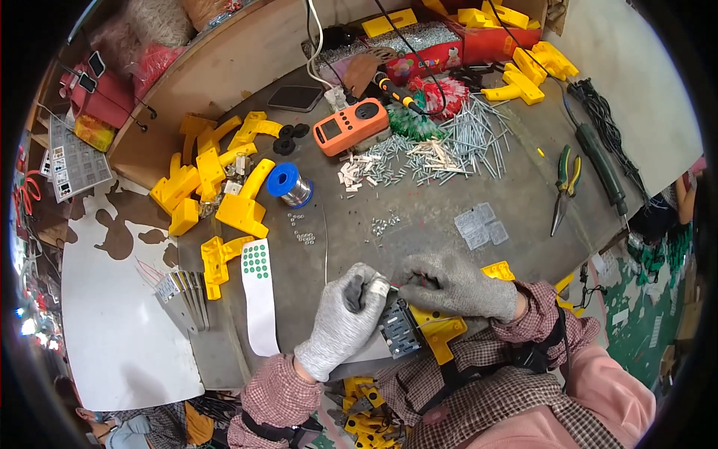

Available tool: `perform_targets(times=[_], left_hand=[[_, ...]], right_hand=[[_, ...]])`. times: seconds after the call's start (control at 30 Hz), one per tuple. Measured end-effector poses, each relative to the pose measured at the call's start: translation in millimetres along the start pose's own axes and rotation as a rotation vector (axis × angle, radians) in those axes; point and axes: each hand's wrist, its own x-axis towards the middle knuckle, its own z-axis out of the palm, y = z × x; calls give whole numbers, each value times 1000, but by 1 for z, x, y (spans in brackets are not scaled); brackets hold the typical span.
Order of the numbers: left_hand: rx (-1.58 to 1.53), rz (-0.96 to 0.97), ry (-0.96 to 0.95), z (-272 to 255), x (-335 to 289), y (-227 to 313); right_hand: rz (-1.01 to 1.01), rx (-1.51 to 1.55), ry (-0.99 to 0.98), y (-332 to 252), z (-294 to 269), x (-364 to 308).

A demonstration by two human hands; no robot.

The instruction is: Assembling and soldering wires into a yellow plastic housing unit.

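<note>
My left hand, in a grey knit glove, is closed with thumb and fingers pinched together near the bench's front edge. Just right of it, my right hand in a matching glove is closed too, its fingertips almost meeting the left's. A tiny reddish bit shows between the fingertips; what each hand grips is too small to name. Directly below the hands sits a slotted grey metal part, tilted, against a yellow plastic housing. A thin pale wire crosses the housing beneath my right hand.
A solder spool, yellow housings and a sticker strip lie left. Behind are an orange meter, a phone and heaped screws. Pliers and a soldering iron lie right, near clear plastic pieces.
</note>
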Motion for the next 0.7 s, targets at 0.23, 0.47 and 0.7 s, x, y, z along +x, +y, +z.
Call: perform_targets(times=[0.23,0.47,0.7], left_hand=[[859,602,174,-18,7,16],[-351,-525,-310,-25,6,18],[1105,769,-104,-23,0,7]], right_hand=[[9,-161,-43,-2,3,4],[29,-130,-20,0,5,3],[24,-122,-24,-1,6,4]])
